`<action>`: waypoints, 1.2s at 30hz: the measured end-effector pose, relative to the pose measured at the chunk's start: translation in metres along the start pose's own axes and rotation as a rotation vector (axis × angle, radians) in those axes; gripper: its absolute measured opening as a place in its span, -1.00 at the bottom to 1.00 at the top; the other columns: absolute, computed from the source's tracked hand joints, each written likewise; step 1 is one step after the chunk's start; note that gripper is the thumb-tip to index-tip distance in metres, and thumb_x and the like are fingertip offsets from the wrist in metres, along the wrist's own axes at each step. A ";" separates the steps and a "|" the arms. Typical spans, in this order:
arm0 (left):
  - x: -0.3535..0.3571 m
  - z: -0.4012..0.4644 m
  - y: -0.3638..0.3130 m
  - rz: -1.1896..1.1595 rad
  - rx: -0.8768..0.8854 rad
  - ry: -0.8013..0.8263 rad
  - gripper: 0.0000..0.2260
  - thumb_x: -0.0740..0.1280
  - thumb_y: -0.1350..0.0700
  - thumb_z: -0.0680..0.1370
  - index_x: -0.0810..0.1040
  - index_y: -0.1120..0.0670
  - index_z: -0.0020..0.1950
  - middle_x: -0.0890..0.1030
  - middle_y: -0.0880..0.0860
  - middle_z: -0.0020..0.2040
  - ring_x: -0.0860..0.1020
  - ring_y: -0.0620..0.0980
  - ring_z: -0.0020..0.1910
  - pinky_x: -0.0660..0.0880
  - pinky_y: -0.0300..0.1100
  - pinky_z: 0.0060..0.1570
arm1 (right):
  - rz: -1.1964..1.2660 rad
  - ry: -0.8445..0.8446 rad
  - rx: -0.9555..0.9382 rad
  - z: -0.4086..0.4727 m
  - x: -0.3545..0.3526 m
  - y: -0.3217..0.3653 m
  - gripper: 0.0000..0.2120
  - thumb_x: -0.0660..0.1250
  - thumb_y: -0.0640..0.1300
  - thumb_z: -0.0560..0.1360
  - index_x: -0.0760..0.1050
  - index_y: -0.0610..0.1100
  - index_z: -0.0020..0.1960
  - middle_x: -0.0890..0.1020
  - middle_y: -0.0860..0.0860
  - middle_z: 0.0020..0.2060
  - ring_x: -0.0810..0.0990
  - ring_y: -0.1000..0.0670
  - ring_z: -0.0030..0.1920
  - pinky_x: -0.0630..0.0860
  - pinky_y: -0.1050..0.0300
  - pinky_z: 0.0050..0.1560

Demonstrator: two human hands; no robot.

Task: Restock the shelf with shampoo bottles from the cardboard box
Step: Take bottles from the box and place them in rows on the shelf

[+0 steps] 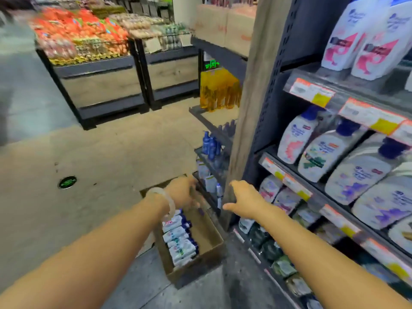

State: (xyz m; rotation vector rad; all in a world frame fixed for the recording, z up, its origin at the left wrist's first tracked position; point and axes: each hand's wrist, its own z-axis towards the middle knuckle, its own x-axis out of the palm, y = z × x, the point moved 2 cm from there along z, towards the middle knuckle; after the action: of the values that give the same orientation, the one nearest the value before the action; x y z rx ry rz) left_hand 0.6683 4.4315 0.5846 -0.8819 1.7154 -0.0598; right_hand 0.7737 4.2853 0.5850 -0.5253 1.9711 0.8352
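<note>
While both bare forearms stretch down from my viewpoint, I read this as a reach toward the open brown cardboard box (211,246) on the floor, just beside the shelf's wooden end post (245,108). Inside it, a row of small white shampoo bottles with dark blue caps (180,239) lies on its side along the left wall; the right half of the box floor shows bare cardboard. Left hand (182,192), pale bangle (166,200) on the wrist, hovers over the far end of the box; it's motion-blurred, so I can't tell whether the fingers hold anything. Right hand (246,201) is spread and empty, thumb out, hanging between the box and the post. Right of that, the dark metal shelf (287,175) carries larger white bottles on several tiers behind orange-and-yellow price tags (312,92). Further out: yellow oil bottles (219,90), then produce bins (89,41). Risks as I see them: a blurred, fast grab could knock the lying bottles out of line or fumble one; the right hand could clip the post; the stocked bottles lean forward, so a careless insert could topple them.
</note>
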 end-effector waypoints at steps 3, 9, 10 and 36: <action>-0.005 0.001 0.075 0.158 -0.049 0.059 -0.45 0.45 0.05 0.41 0.38 0.15 0.34 0.46 0.16 0.30 0.43 0.14 0.28 0.39 -0.06 0.25 | -0.049 0.091 0.009 0.039 0.044 0.051 -0.46 0.35 0.04 0.47 0.27 -0.19 0.32 0.38 -0.19 0.27 0.37 -0.22 0.28 0.42 -0.05 0.18; -0.013 0.019 0.170 0.301 -0.048 0.175 -0.59 0.38 0.04 0.46 0.43 0.15 0.26 0.48 0.10 0.16 0.45 0.13 0.22 0.42 -0.09 0.19 | -0.061 0.178 0.058 0.099 0.119 0.116 -0.46 0.31 0.01 0.49 0.24 -0.19 0.36 0.36 -0.19 0.28 0.37 -0.22 0.29 0.40 -0.07 0.23; -0.014 0.025 0.179 0.304 -0.041 0.192 -0.58 0.39 0.07 0.46 0.42 0.16 0.27 0.46 0.05 0.06 0.45 0.12 0.23 0.42 -0.12 0.16 | -0.051 0.192 0.076 0.105 0.127 0.119 -0.45 0.31 0.00 0.49 0.23 -0.20 0.37 0.36 -0.19 0.29 0.37 -0.22 0.29 0.40 -0.08 0.25; 0.074 0.353 0.377 0.783 0.195 0.765 -0.52 0.29 0.10 0.52 0.28 0.13 0.42 0.30 0.12 0.43 0.23 0.13 0.43 0.24 -0.07 0.39 | 0.583 0.343 0.892 0.343 0.352 0.057 -0.49 0.25 0.06 0.51 0.25 -0.11 0.39 0.41 -0.08 0.34 0.42 -0.08 0.31 0.36 0.08 0.34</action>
State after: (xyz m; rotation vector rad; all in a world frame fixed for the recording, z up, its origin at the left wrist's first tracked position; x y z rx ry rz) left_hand 0.7678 4.7966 0.2260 0.0390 2.6091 -0.0373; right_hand 0.7579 4.5633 0.1760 0.4812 2.5910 0.1067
